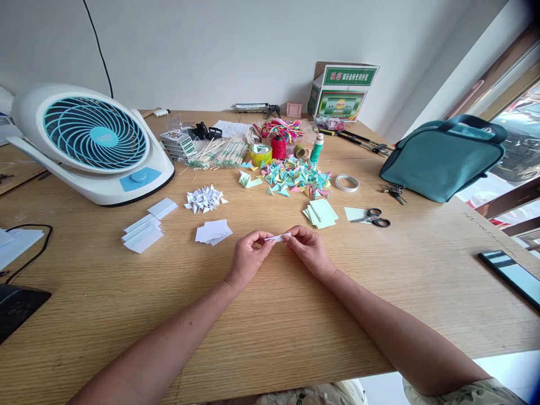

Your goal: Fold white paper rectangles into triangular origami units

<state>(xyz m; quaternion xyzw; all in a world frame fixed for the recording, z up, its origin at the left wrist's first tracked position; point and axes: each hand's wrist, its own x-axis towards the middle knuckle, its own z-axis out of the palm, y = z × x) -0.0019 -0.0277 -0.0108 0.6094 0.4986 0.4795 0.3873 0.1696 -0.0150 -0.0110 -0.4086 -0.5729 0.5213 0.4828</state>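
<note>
My left hand (248, 257) and my right hand (309, 249) meet over the middle of the wooden table (270, 315). Both pinch the ends of a small folded strip of white paper (277, 238), held just above the tabletop. A loose stack of white paper slips (213, 232) lies just left of my left hand. A pile of folded white paper triangles (205, 199) sits farther back. A heap of coloured folded triangles (293, 178) lies beyond my hands. Green paper slips (320, 214) rest to the right of it.
A white and teal fan (90, 143) stands at the back left. Folded white sheets (142, 229) lie near it. Scissors (373, 217), a tape ring (347, 183), a teal bag (442, 157), a phone (510, 277) and a cardboard box (341, 90) occupy the right and back.
</note>
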